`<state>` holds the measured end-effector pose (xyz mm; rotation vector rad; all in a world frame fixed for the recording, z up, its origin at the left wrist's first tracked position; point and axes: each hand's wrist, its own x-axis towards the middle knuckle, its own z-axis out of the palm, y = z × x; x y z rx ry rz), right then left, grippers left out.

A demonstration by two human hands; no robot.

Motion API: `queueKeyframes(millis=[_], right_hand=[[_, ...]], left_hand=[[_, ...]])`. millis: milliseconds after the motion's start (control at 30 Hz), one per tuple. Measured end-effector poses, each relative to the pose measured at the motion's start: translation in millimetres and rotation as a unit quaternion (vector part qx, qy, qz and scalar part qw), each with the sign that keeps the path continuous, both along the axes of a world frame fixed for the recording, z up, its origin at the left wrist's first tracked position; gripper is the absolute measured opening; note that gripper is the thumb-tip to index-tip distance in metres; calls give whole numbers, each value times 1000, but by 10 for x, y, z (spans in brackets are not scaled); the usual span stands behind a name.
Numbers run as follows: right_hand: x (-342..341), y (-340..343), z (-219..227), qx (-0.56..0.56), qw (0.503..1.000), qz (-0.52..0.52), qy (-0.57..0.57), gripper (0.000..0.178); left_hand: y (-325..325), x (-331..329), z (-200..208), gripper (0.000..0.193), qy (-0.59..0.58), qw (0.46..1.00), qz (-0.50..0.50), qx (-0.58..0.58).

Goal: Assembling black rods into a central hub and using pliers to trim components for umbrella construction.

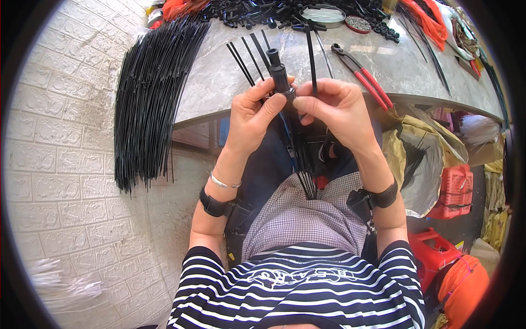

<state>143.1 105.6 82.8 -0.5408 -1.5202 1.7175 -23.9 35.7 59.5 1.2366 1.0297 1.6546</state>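
Note:
In front of me, over the table's near edge, my left hand (253, 119) is closed around a black stepped plastic fitting (280, 75), its narrow end pointing up. Several thin black rods (241, 63) fan out beyond the left fingers. Other black rods (307, 183) hang below the fitting toward my lap. My right hand (335, 112) is closed beside the fitting, its thumb against the lower part. A flat black rod (312, 60) stands up from between its fingers. Where the rods meet the fitting is hidden by my fingers.
A thick bundle of black rods (153, 104) overhangs the grey table (219, 49) at left. Red-handled pliers (364, 77) lie right of my hands. At the back are a heap of black parts (246, 11), a round tray (323, 15) and a red dish (358, 24).

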Motion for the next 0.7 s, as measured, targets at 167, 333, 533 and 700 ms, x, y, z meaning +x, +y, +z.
queueKeyframes(millis=[167, 333, 533, 700], right_hand=[[-3, -101, -38, 53, 998, -37, 2, 13], [-19, -124, -29, 80, 996, -40, 5, 13], [-22, 73, -181, -15, 1000, 25, -4, 41], [-63, 201, -361, -73, 973, 206, 79, 70]], left_hand=[[0, -50, -81, 34, -40, 997, -60, 20], [-13, -119, -121, 38, -22, 997, -64, 29], [-30, -110, -62, 40, 3, 997, -78, 10], [-42, -57, 24, 48, 66, 994, -67, 50]])
